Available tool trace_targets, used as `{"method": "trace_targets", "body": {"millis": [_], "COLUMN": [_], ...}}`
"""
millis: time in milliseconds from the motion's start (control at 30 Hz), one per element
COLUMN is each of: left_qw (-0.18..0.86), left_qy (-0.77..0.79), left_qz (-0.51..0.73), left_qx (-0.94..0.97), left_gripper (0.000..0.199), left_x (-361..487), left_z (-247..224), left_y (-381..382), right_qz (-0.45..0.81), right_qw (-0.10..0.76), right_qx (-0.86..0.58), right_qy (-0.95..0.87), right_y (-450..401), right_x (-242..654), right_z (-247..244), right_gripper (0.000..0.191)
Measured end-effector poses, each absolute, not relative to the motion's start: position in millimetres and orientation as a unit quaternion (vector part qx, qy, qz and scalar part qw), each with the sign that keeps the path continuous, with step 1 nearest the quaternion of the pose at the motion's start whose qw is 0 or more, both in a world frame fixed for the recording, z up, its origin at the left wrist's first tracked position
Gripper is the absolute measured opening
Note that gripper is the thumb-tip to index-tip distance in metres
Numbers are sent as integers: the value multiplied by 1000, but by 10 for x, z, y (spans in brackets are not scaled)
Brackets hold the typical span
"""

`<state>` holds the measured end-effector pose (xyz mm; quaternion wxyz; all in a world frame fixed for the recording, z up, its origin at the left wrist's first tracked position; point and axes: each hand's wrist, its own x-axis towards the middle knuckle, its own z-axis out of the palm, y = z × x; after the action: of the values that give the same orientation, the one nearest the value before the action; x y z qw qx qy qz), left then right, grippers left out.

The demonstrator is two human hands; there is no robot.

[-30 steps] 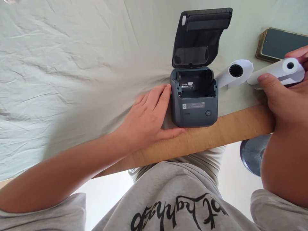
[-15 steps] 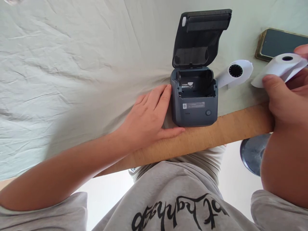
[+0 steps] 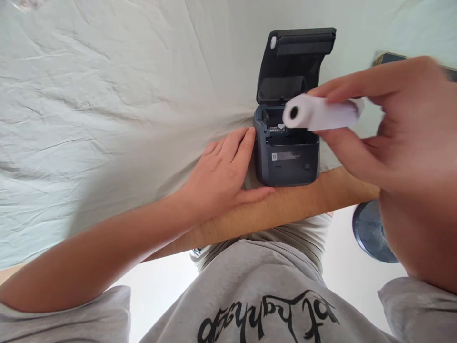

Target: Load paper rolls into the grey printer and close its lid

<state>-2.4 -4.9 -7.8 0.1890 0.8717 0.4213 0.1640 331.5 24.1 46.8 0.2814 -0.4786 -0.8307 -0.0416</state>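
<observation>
Pinched between thumb and fingers of your right hand [image 3: 403, 126]: white paper roll [image 3: 330, 114], over the right part of the open bay [image 3: 291, 137] of the printer [image 3: 291, 172]. Your left hand [image 3: 221, 171], fingers extended, touches the printer's left side near the front edge [image 3: 300, 202] of the surface [image 3: 143, 71]. Lid [image 3: 291, 66] stands raised behind. Your right hand partly hides a phone [image 3: 391, 58]. Front label [image 3: 285, 156]: print too small to read.
</observation>
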Motion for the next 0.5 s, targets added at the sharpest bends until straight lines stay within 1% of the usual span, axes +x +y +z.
{"method": "trace_targets", "body": {"millis": [33, 100, 233, 333, 500], "left_qw": [191, 192, 179, 179, 180], "left_qy": [419, 415, 402, 399, 404], "left_qz": [168, 173, 189, 189, 181], "left_qx": [872, 873, 878, 879, 878], "left_gripper": [133, 133, 129, 129, 129], "left_x": [-29, -37, -53, -61, -54], "left_z": [-83, -98, -129, -137, -119], "left_y": [-46, -39, -28, -20, -20], "right_qz": [-47, -55, -53, -51, -11], "right_qw": [279, 264, 263, 270, 281], "right_qx": [-454, -402, -365, -377, -399], "right_qy": [-845, -875, -892, -884, -873], "right_y": [286, 409, 530, 497, 501], "right_x": [3224, 3161, 3235, 3209, 3109], "right_z": [495, 477, 361, 344, 378], "right_gripper": [29, 24, 24, 18, 16]}}
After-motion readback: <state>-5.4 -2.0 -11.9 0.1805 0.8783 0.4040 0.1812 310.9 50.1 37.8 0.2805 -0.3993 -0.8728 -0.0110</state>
